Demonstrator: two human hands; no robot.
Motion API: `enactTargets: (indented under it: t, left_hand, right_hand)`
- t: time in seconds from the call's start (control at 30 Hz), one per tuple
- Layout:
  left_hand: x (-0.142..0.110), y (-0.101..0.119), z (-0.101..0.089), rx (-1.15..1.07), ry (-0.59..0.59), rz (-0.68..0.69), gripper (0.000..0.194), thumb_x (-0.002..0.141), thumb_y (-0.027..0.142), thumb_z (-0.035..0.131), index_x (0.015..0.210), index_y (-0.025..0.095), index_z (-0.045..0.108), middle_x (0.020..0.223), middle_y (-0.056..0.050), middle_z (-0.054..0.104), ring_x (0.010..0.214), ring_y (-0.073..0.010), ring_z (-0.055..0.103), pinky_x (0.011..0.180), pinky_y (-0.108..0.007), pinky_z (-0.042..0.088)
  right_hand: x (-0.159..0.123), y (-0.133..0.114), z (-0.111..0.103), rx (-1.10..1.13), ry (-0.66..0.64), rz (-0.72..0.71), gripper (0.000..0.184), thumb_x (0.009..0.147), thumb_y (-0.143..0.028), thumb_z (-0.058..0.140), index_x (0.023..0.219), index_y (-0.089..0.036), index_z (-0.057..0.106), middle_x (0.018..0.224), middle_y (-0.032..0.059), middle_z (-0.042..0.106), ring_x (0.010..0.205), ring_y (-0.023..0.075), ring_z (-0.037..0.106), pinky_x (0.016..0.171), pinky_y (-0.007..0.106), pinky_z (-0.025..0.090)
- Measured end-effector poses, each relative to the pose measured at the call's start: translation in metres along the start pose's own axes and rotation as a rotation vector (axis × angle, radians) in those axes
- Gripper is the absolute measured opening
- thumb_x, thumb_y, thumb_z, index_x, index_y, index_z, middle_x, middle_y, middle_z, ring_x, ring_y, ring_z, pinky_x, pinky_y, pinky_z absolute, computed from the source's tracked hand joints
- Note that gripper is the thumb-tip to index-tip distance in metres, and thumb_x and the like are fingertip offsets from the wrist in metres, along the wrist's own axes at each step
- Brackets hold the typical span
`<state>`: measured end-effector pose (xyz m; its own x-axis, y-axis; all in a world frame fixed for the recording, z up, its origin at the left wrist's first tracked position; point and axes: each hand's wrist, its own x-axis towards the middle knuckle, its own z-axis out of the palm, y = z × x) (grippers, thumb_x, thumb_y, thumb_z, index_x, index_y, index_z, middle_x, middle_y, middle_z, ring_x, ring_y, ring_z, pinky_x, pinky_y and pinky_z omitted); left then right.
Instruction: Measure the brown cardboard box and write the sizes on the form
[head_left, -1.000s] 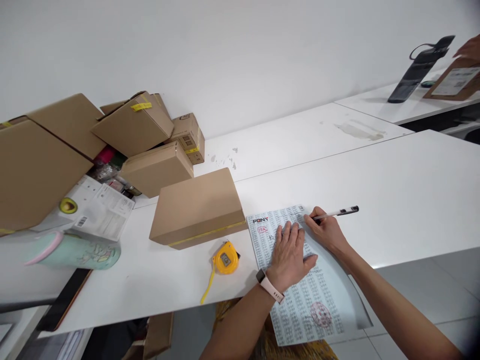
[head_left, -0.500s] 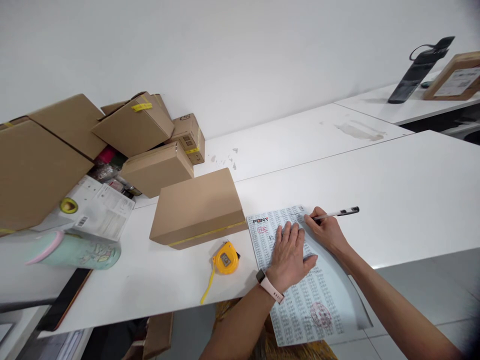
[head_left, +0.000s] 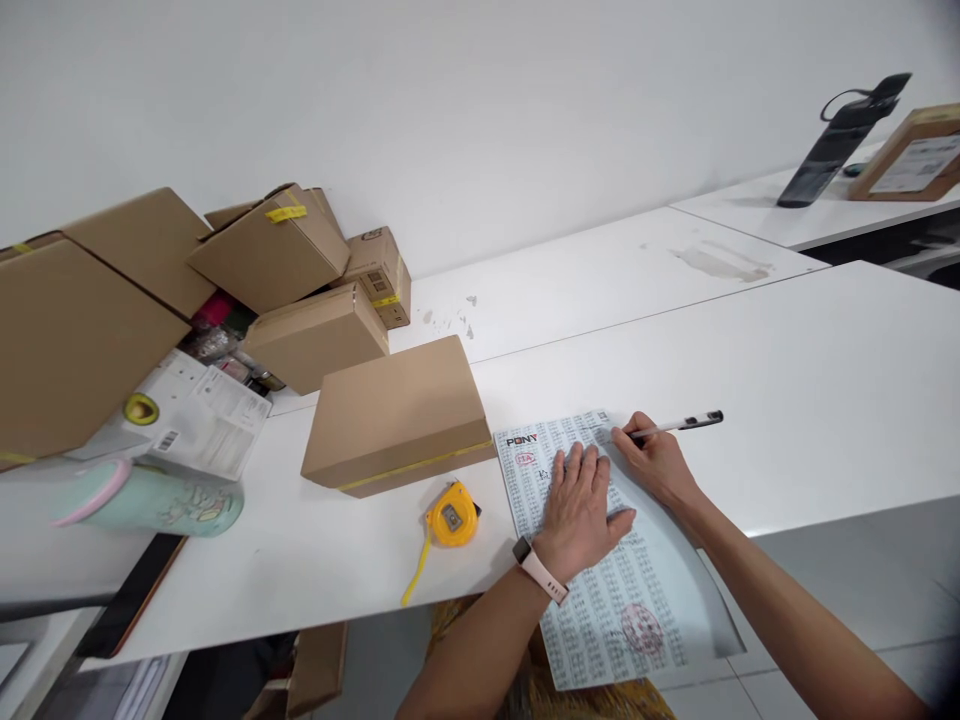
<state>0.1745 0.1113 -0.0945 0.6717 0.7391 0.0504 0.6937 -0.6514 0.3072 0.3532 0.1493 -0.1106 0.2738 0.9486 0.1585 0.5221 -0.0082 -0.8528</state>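
Note:
A printed sheet of paper (head_left: 637, 590) lies at the table's front edge, its lower part hanging over. It bears a PONY logo and red stamps. My left hand (head_left: 581, 510) rests flat on it with fingers spread, a pink watch band on the wrist. In my right hand (head_left: 654, 458) a pen (head_left: 686, 421) is gripped near its tip, over the sheet's upper right; the hand hides the tip. Left of the paper sits a yellow tape measure (head_left: 452, 515) with a bit of tape out. A closed cardboard box (head_left: 397, 410) stands just behind it.
Several cardboard boxes (head_left: 270, 245) are stacked at the back left. A mint bottle (head_left: 157, 500) lies near a white avocado-print package (head_left: 202, 415) and a dark flat object (head_left: 135, 595). A dark water bottle (head_left: 832, 155) and a labelled parcel (head_left: 911, 165) stand at the far right.
My right hand and the pen have shifted very slightly to the right. My left hand stays flat on the paper.

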Motion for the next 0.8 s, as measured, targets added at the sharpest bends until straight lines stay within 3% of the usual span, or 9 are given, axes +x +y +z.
enactTargets:
  t: [0.8]
  left_hand:
    - [-0.0002, 0.0004, -0.0014, -0.017, -0.01, -0.006, 0.071, 0.104, 0.058, 0.03, 0.156, 0.01, 0.029, 0.168, -0.014, 0.026, 0.158, -0.03, 0.013, 0.129, -0.054, 0.018]
  right_hand:
    - [0.0011, 0.0006, 0.0016, -0.026, 0.008, -0.018, 0.032, 0.085, -0.047, 0.058, 0.066, -0.026, 0.042, 0.05, -0.006, 0.041, 0.047, 0.0125, 0.036, 0.048, 0.028, 0.031]
